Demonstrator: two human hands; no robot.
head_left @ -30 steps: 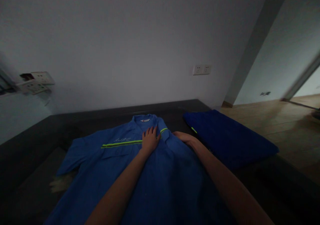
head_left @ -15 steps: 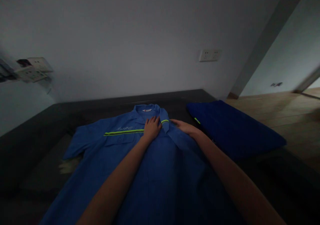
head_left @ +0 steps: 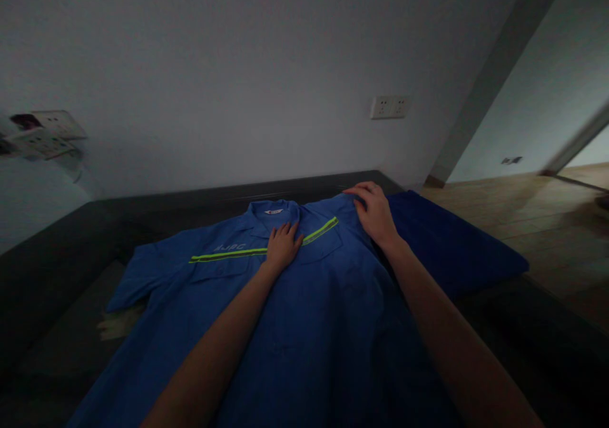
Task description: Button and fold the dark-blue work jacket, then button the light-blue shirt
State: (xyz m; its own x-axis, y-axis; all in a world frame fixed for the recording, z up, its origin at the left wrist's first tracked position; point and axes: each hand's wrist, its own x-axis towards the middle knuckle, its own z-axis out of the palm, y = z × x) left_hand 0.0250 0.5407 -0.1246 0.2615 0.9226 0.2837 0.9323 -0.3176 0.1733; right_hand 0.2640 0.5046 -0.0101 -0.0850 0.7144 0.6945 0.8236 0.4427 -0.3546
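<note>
A blue short-sleeved work shirt [head_left: 209,314] lies front side up, its collar toward the wall and a yellow-green stripe across the chest. My left hand [head_left: 283,245] rests flat on it just below the collar, fingers stretched out. Up at the shirt's right-hand shoulder, my right hand [head_left: 375,215] grips the cloth between thumb and fingers. The sleeve on that side is mostly hidden behind this hand and forearm; the other sleeve [head_left: 136,269] is spread out to the left.
A darker blue folded cloth [head_left: 457,244] lies to the right of the shirt. Everything rests on a dark surface with a raised edge [head_left: 214,190] along the wall. Something pale [head_left: 117,323] shows under the left sleeve. Sockets [head_left: 390,107] are on the wall.
My right hand has moved up and outward with the shirt's cloth, unfolding the right-hand chest so its stripe and pocket now show. My left hand stays pressed near the collar.
</note>
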